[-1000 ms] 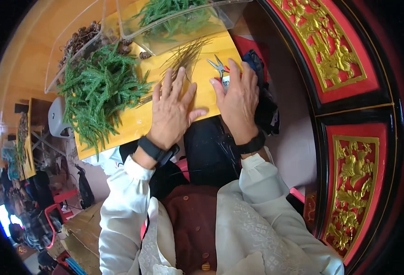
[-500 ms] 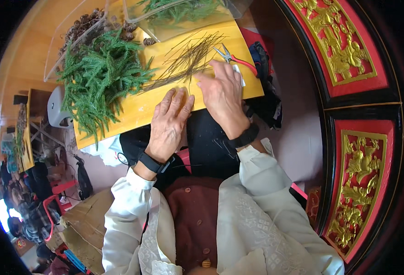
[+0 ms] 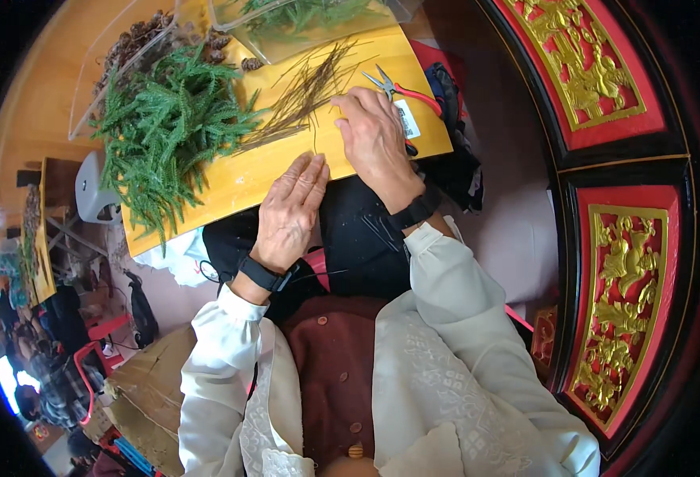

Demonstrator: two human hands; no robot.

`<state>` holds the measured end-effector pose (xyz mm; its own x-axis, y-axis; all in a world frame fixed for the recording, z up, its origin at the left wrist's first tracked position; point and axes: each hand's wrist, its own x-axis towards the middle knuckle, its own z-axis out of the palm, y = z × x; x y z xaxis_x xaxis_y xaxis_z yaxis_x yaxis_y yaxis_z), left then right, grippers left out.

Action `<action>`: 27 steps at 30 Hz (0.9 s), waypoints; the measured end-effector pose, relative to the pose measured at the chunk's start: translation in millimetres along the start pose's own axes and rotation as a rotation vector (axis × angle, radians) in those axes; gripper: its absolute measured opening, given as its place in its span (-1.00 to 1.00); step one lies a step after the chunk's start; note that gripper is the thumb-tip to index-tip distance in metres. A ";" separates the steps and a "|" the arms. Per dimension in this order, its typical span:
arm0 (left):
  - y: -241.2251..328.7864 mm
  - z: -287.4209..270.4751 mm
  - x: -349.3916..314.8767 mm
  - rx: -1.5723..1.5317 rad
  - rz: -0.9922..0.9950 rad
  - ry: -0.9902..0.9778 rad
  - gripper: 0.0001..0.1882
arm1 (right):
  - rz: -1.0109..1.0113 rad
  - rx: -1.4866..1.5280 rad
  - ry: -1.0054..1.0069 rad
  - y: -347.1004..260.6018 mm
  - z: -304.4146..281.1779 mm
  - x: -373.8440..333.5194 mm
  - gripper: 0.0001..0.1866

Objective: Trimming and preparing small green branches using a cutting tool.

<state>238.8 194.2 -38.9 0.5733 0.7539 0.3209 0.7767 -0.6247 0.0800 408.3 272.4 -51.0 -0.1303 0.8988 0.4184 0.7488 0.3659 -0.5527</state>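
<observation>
At the near edge of the yellow board (image 3: 230,187), my left hand (image 3: 288,211) has its fingers pressed together. A single thin brown wire (image 3: 315,140) meets its fingertips and points away from me. My right hand (image 3: 378,151) is bent over the board to the right, with thumb and forefinger apart; nothing shows between them. Just beyond its fingers lies a loose pile of thin brown wires (image 3: 310,87). Pliers (image 3: 385,82) with red handles rest beside the right hand, their handles partly covered by it.
Green artificial pine sprigs (image 3: 171,131) are heaped on the board's left. Behind them are pine cones (image 3: 135,44) and a clear plastic box (image 3: 274,48) holding more sprigs. A white label (image 3: 407,119) lies by the pliers. A carved red and gold panel (image 3: 620,302) stands at right.
My left fingers have drawn together at the board's edge. My right hand has shifted slightly up and left, its fingers more curled. The view has moved a little.
</observation>
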 end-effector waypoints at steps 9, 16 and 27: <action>10.7 11.9 -0.1 -0.071 -0.033 0.071 -0.51 | -0.171 -0.098 0.024 15.3 -4.2 -9.7 -0.62; 9.5 6.1 3.2 -0.011 0.074 0.159 -0.60 | -0.117 -0.104 0.009 13.9 -9.5 -10.4 -0.70; -10.3 -40.0 48.7 -1.259 -0.736 0.778 -0.87 | -0.073 0.027 0.095 2.2 -30.9 -1.4 -0.73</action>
<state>248.3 229.3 13.6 -0.3600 0.9101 0.2053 -0.1024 -0.2572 0.9609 430.2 264.5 -30.5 -0.1208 0.8433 0.5237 0.7217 0.4368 -0.5369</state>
